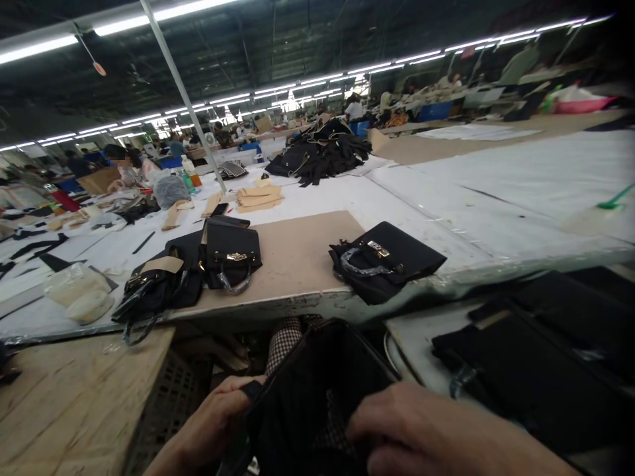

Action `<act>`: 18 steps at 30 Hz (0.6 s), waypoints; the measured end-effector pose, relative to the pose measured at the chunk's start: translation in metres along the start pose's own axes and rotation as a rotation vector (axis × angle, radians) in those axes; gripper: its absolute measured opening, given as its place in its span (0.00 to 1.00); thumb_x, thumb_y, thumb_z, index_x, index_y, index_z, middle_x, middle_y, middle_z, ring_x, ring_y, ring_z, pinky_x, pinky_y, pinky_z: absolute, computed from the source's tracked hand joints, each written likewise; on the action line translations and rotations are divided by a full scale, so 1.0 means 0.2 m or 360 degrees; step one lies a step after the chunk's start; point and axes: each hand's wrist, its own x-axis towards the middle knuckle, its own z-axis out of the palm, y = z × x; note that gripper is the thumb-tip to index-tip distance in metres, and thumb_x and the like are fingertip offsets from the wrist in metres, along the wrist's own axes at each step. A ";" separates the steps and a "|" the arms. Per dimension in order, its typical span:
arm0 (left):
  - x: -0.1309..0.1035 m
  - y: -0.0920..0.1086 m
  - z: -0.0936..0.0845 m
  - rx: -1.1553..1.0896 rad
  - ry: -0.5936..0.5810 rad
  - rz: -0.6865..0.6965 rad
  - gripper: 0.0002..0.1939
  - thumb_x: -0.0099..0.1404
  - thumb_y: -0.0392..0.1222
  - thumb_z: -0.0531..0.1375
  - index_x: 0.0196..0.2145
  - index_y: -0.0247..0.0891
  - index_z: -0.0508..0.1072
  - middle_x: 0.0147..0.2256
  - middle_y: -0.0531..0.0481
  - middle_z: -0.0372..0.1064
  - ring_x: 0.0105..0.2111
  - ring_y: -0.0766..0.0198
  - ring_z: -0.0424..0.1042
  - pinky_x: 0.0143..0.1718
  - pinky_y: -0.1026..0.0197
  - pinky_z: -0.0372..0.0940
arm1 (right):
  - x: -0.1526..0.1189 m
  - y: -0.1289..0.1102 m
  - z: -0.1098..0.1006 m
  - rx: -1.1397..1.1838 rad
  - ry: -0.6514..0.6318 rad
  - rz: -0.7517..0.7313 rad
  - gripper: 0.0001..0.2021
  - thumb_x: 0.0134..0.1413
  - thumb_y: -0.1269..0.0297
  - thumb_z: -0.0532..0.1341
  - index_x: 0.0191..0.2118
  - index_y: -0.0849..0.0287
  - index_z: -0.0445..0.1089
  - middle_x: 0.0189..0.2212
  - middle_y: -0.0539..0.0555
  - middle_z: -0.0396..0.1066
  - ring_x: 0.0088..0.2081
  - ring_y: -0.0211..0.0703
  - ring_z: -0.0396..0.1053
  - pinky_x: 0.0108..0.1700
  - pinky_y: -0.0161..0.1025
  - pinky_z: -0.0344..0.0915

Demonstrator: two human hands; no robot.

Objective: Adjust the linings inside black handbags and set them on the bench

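Below the table edge, an open black handbag (297, 410) is held low in front of me, its mouth facing up and its dark inside showing. My left hand (225, 406) is closed on the bag's left edge, near a dark strap. My right hand (397, 423) lies over the right side of the opening with its fingers curled in. It is slightly blurred, and its fingertips are hidden. On the table beyond, a finished-looking black handbag (391, 258) with a gold clasp lies at right. Another black handbag (231, 251) with a wrapped handle lies at left.
A brown board (302, 248) lies under the bags on the white-covered table (446, 178). Further black bags (159, 277) sit at left, and flat black pieces (536, 357) at right. A wooden-topped stand (74, 396) is at lower left. A black pile (322, 152) and co-workers are farther back.
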 end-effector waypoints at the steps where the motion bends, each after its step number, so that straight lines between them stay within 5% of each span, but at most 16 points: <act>1: 0.02 -0.01 -0.01 -0.0031 -0.0024 0.0000 0.10 0.57 0.43 0.62 0.25 0.33 0.76 0.28 0.49 0.66 0.30 0.62 0.61 0.32 0.64 0.59 | 0.06 0.01 -0.06 0.0015 -0.0050 -0.0052 0.08 0.60 0.60 0.64 0.44 0.47 0.76 0.36 0.50 0.77 0.38 0.44 0.75 0.41 0.36 0.67; 5: 0.07 -0.03 -0.06 -0.0199 -0.0111 -0.0034 0.10 0.59 0.41 0.61 0.25 0.32 0.74 0.26 0.51 0.61 0.27 0.66 0.54 0.29 0.65 0.54 | 0.41 0.16 -0.18 0.0009 0.0221 -0.0304 0.10 0.60 0.59 0.64 0.46 0.52 0.74 0.50 0.54 0.70 0.52 0.47 0.67 0.56 0.42 0.61; 9: 0.11 -0.10 -0.13 -0.0310 -0.0056 -0.0069 0.10 0.57 0.40 0.61 0.23 0.32 0.73 0.24 0.53 0.59 0.26 0.67 0.53 0.28 0.66 0.51 | 0.70 0.32 -0.12 0.0265 0.0018 -0.0329 0.14 0.52 0.58 0.69 0.44 0.56 0.73 0.48 0.53 0.69 0.50 0.45 0.67 0.55 0.41 0.62; 14: 0.11 -0.26 -0.27 -0.0351 0.0146 -0.0165 0.05 0.54 0.37 0.61 0.25 0.32 0.75 0.26 0.52 0.66 0.27 0.66 0.60 0.31 0.65 0.55 | 0.85 0.39 0.00 0.0646 -0.0191 -0.0118 0.09 0.54 0.60 0.67 0.39 0.57 0.71 0.38 0.48 0.74 0.41 0.42 0.70 0.45 0.36 0.66; 18: 0.02 -0.27 -0.35 -0.0287 0.0323 -0.0131 0.05 0.55 0.35 0.61 0.31 0.37 0.75 0.35 0.50 0.73 0.37 0.60 0.70 0.40 0.62 0.61 | 0.90 0.42 0.07 0.0373 -0.0181 -0.0142 0.05 0.53 0.65 0.67 0.37 0.56 0.73 0.37 0.48 0.74 0.40 0.43 0.70 0.45 0.37 0.64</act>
